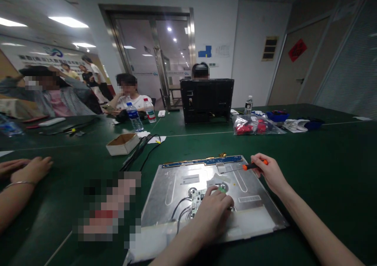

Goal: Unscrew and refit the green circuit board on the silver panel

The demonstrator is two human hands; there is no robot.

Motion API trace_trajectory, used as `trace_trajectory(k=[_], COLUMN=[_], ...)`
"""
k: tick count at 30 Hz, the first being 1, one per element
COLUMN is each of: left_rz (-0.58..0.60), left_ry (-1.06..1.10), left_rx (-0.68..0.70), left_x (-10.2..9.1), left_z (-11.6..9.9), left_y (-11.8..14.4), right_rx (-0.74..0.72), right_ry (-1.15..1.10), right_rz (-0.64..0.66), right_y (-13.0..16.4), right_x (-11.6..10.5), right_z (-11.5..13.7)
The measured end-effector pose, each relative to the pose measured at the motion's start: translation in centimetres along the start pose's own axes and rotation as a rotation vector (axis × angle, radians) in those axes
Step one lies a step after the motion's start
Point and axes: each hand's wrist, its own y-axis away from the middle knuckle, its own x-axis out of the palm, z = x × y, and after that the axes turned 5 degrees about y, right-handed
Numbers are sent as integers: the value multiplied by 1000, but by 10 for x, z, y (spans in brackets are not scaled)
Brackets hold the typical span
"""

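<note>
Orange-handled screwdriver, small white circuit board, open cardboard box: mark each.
Orange-handled screwdriver (255,164), head view, on the handle.
Small white circuit board (197,197), head view, its bare left half.
Open cardboard box (122,145), head view, front wall.

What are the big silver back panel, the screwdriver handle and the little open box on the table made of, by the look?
Large silver rectangular back panel: looks like sheet metal, dull brushed finish, with stamped slots and soft reflections. Orange-and-black screwdriver in the right hand: handle seems plastic or rubber, matte with bright colour. Small open white box: likely cardboard, brown inside, folded flaps. Left hand rests on the small white circuit board.
</note>
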Motion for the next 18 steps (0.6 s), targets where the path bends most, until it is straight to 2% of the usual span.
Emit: trace_trajectory(k=[3,7,13,18], left_rz=[-10,-11,-5,-21], left_ry=[32,38,14,-50], left_rx=[-1,-9,-20,-11], left_x=[1,2,-2,-4], left_z=[1,1,-1,-2], left_y=[0,1,1,1], right_rx=[-2,-34,-223,-254], right_ry=[-17,2,264,371], right_rz=[-20,19,117,132], right_y=[2,5,9,12], right_x=[-3,-11,-13,-4], right_z=[6,11,11,15])
